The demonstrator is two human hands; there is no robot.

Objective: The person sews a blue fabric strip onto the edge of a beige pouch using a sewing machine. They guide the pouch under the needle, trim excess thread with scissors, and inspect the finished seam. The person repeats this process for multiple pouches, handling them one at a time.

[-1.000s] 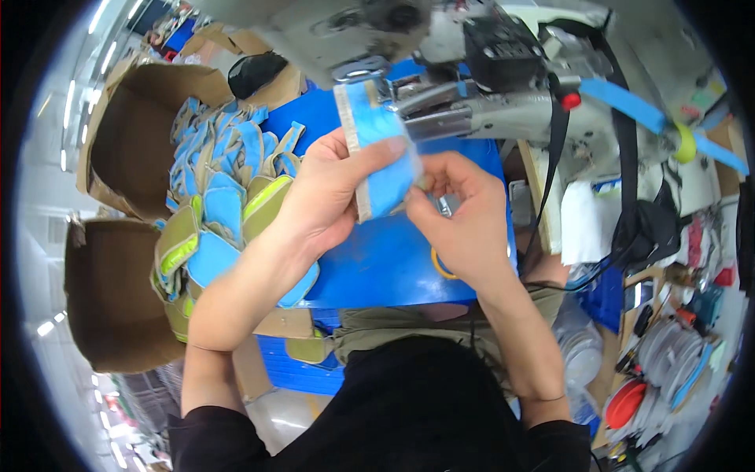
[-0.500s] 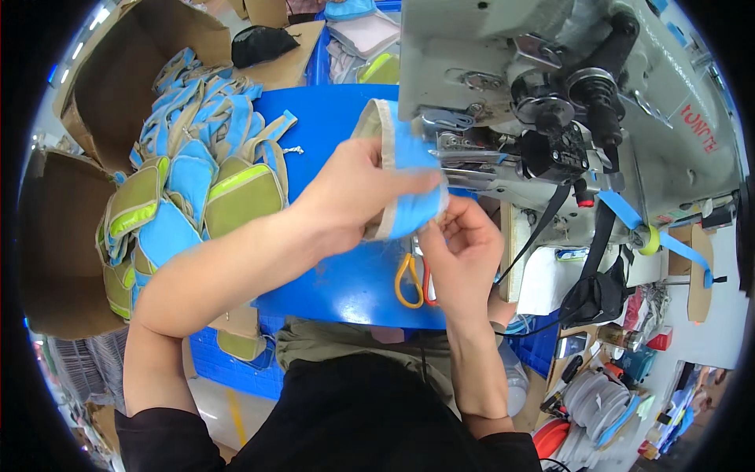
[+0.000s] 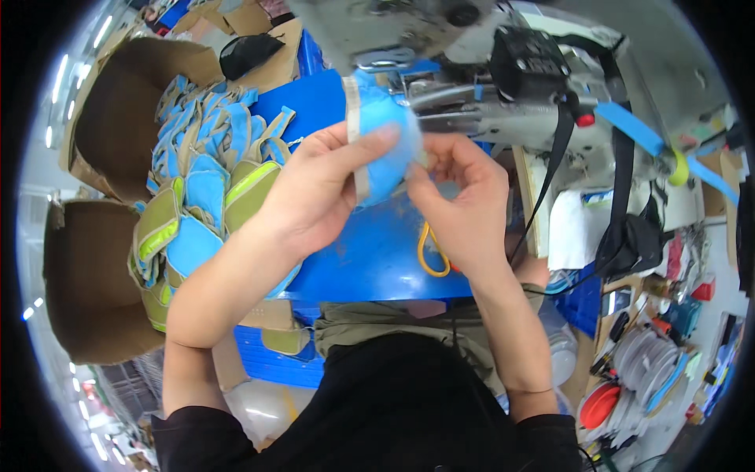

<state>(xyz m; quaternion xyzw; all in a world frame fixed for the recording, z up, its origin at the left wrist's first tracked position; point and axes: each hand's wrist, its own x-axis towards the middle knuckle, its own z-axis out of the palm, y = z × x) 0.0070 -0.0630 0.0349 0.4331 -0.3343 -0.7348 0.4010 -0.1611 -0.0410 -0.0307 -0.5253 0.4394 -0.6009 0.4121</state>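
Observation:
A blue fabric piece with a beige bound edge [image 3: 388,149] is held up in front of the sewing machine [image 3: 464,110], curved and slightly blurred. My left hand [image 3: 318,185] grips its beige side, thumb lying over the blue face. On the opposite edge, my right hand [image 3: 464,197] has thumb and fingertips pinched together at the fabric's rim. Whether a thread is between those fingertips is too small to tell. Below the right hand, scissors with orange handles [image 3: 432,256] lie on the blue table [image 3: 354,263], partly covered by that hand.
Left of the table, blue, beige and olive sewn pieces [image 3: 200,185] are heaped against open cardboard boxes [image 3: 98,275]. Black straps [image 3: 554,165] and a blue ribbon [image 3: 633,130] hang at the machine's right. Farther right are stacked reels [image 3: 649,358] and tools.
The whole view has shifted, with the machine now higher in the picture. Both hands still hold the fabric piece, which has turned slightly and shows a rounder blue face.

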